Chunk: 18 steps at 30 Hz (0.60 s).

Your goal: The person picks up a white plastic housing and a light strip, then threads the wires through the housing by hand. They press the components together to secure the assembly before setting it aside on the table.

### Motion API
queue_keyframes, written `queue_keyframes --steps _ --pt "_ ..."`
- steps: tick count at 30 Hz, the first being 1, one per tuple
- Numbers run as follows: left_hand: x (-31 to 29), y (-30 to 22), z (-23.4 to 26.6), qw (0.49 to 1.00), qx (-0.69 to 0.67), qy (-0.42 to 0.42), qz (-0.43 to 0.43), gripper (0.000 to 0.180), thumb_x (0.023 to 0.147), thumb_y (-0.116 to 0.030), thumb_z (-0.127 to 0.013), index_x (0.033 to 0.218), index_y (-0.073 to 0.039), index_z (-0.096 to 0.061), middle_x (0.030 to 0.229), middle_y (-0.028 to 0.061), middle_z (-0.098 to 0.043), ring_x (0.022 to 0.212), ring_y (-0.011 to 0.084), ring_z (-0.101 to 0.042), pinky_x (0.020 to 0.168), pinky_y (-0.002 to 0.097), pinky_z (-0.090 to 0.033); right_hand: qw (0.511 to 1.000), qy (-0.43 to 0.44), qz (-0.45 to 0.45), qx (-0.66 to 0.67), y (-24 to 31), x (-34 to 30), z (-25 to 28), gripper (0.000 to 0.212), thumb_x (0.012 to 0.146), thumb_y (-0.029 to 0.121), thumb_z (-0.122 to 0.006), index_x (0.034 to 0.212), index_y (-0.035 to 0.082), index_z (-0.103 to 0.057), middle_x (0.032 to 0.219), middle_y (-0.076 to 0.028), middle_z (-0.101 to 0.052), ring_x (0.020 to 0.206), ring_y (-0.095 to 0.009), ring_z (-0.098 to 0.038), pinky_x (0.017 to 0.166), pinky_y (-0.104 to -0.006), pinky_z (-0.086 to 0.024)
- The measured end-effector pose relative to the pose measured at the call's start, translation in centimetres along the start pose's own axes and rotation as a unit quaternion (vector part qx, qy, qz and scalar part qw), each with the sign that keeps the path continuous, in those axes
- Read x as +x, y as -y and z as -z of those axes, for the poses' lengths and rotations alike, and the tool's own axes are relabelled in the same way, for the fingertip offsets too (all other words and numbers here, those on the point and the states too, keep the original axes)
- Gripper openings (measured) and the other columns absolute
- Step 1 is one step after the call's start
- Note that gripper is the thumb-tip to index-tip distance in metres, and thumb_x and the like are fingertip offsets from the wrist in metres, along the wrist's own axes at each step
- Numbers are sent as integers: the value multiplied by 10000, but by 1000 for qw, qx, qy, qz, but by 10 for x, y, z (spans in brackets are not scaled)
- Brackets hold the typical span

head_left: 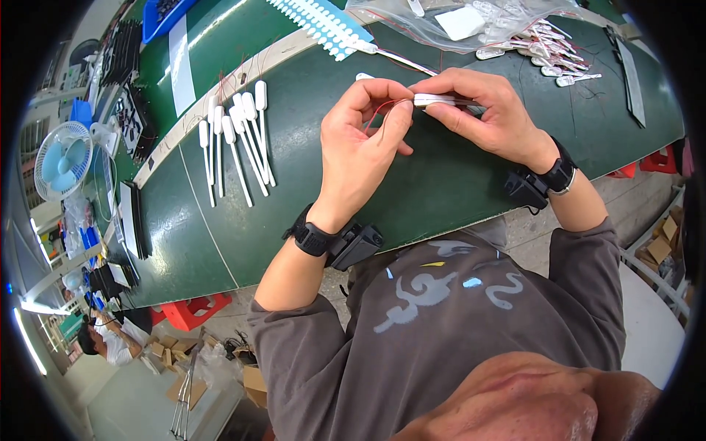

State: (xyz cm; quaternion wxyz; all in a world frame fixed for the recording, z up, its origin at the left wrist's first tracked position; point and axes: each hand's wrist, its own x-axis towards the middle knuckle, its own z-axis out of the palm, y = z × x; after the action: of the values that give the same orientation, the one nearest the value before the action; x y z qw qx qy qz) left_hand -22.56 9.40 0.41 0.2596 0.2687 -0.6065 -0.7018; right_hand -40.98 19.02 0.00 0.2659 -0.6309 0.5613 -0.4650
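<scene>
In front of me, my right hand (491, 110) is closed round a slim white plastic piece (432, 100), which lies level between thumb and fingers. Its left end reaches the fingertips of my left hand (362, 143), closed in a pinch on a thin red wire (376, 112) that loops back over the palm side. Fingers cover much of the piece, so its full shape is hidden. Just beyond my hands lies a white stemmed piece (397, 57) at the edge of a blue sheet with white dots (323, 26).
Several white paddle-shaped pieces with stems (239, 140) lie in a row at left on the green table (294, 95). More wired white pieces (540, 51) are heaped at far right beside a clear plastic bag (412, 26). A dark strip (626, 77) lies beyond. A fan (66, 162) stands left.
</scene>
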Motion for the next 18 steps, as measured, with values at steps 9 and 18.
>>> queue_keyframes --steps 9,18 --pt "0 6 -1 976 165 -25 -138 107 924 -31 -643 1028 -8 -642 1039 44 -627 848 98 -613 585 215 -545 1000 8 -2 0 -1 -1 1 230 921 66 -667 1144 11 -685 922 -53 -678 759 -103 -619 664 -232 -498" --pt "0 2 -1 949 225 -44 -219 80 885 0 -670 960 -27 -672 1038 54 -632 851 85 -603 570 180 -487 1000 11 -10 20 -2 0 0 229 926 71 -664 1146 12 -685 925 -48 -678 754 -98 -615 659 -230 -495"
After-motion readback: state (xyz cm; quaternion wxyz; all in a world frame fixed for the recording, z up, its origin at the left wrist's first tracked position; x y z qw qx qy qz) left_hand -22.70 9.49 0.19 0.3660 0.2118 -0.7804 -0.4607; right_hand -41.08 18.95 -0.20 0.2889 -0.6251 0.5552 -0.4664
